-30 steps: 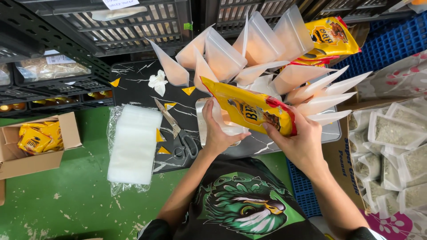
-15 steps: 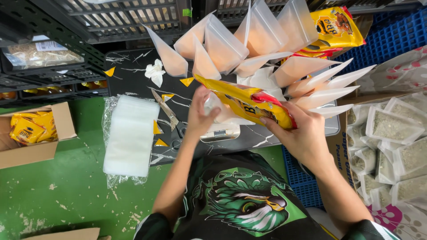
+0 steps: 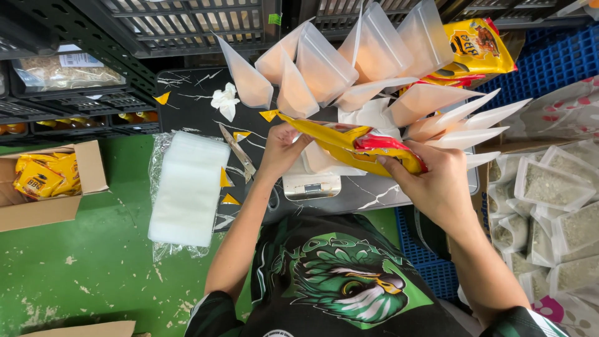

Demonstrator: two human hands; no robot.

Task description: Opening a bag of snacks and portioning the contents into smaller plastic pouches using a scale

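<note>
A yellow and red snack packet (image 3: pixel 349 140) lies tilted above a small digital scale (image 3: pixel 312 185) on the black marbled table (image 3: pixel 193 109). My right hand (image 3: pixel 430 184) grips the packet's red end. My left hand (image 3: pixel 281 150) pinches the packet's yellow corner end, over a clear pouch (image 3: pixel 324 162) standing on the scale. A fan of empty clear pouches (image 3: pixel 374 68) stands open behind the packet.
Scissors (image 3: pixel 237 153) and yellow cut-off corners (image 3: pixel 226 180) lie left of the scale, next to a stack of flat clear bags (image 3: pixel 187 190). A cardboard box with yellow packets (image 3: pixel 37 178) sits at left. Filled pouches (image 3: pixel 555 200) fill a box at right. Black crates (image 3: pixel 181 25) stand behind.
My left hand rose from the pouch on the scale to the packet's yellow end. The packet turned flatter and moved slightly right.
</note>
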